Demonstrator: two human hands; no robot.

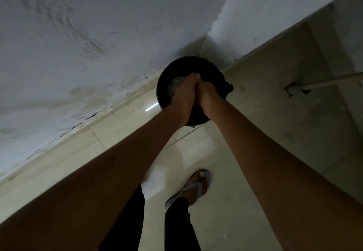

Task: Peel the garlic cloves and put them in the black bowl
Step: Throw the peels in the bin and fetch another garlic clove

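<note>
A black round container (pixel 210 64) stands on the tiled floor in the corner where two walls meet. Pale, flaky scraps (pixel 176 83) lie inside it on the left. Both my arms reach out over it. My left hand (pixel 183 97) and my right hand (pixel 209 98) are pressed together palm to palm above its opening, fingers pointing away and down. Whatever may be between the palms is hidden. No garlic clove is visible.
A stained white wall (pixel 78 44) runs along the left, and a second wall (pixel 284 4) closes the corner at the right. A grey corrugated hose (pixel 334 82) comes out low on the right. My foot in a grey sandal (pixel 198 185) stands on the beige floor tiles (pixel 245 172).
</note>
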